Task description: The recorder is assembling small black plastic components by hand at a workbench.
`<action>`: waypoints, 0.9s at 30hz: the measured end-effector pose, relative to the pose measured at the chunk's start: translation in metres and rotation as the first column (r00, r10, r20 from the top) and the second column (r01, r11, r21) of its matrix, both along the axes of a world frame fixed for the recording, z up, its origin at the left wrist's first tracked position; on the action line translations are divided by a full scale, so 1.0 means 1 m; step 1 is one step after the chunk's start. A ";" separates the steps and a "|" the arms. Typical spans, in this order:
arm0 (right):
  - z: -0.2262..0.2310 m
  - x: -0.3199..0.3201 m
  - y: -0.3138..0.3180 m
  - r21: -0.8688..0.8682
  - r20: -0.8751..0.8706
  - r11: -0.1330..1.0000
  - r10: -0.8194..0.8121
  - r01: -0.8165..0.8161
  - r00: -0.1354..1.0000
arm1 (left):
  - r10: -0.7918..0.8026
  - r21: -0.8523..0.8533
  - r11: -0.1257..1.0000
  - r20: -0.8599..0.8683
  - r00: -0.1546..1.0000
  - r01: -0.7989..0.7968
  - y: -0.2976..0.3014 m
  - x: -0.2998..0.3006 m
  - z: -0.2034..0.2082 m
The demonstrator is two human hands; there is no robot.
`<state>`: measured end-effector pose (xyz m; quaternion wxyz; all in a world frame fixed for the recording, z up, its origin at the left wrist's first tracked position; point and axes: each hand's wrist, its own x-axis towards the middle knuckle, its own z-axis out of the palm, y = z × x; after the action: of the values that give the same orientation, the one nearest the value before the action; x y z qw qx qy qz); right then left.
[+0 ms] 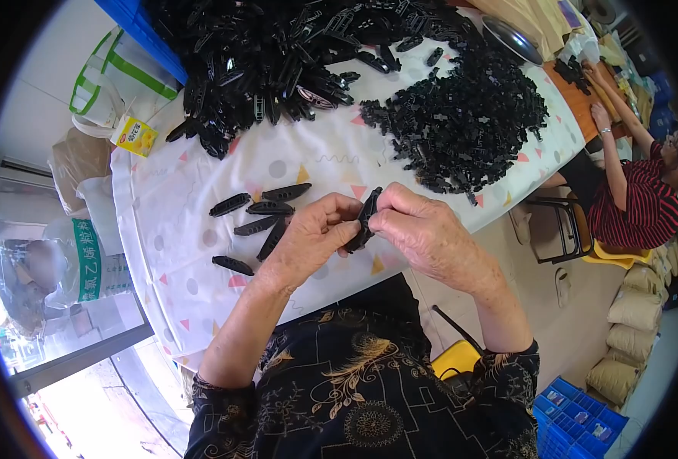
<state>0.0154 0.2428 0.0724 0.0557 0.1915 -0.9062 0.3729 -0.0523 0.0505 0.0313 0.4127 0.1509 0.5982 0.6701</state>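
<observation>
Above the table's near edge, my left hand (322,236) is closed around a long, narrow black plastic part (366,216), held tilted between thumb and fingers. My right hand (425,232) pinches at the same part's right side, thumb against forefinger. Whether a smaller piece sits between those fingertips is hidden. Several similar black parts (270,208) with pointed ends lie loosely on the cloth beside my left hand. Farther off is a big heap of the long black parts (255,61). To its right spreads a pile of small black pieces (469,115).
A patterned white cloth (201,183) covers the table. A yellow box (135,137) and a green-rimmed clear container (98,88) are at the left. A metal lid (512,40) lies at the back. Another person (630,191) sits at the right, handling black pieces. A blue crate (580,419) stands lower right.
</observation>
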 end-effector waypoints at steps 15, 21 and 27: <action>-0.078 -0.010 -0.004 -0.832 0.251 0.424 -0.286 0.357 0.925 | 0.258 0.237 0.930 0.118 0.959 -0.279 0.047 0.003 -0.032; -0.101 -0.012 0.007 -0.863 0.482 0.093 -0.145 0.497 0.864 | 0.336 0.268 0.894 0.132 0.933 -0.360 0.075 0.002 -0.067; -0.126 -0.004 0.022 -0.893 0.411 0.145 -0.124 0.426 0.903 | 0.200 0.315 0.914 0.198 0.960 -0.256 0.077 0.000 -0.076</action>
<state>0.0115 0.2644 -0.0540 0.1214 -0.1037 -0.4851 0.8598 -0.0523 0.1272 -0.0445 0.3466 0.0937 0.4526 0.8163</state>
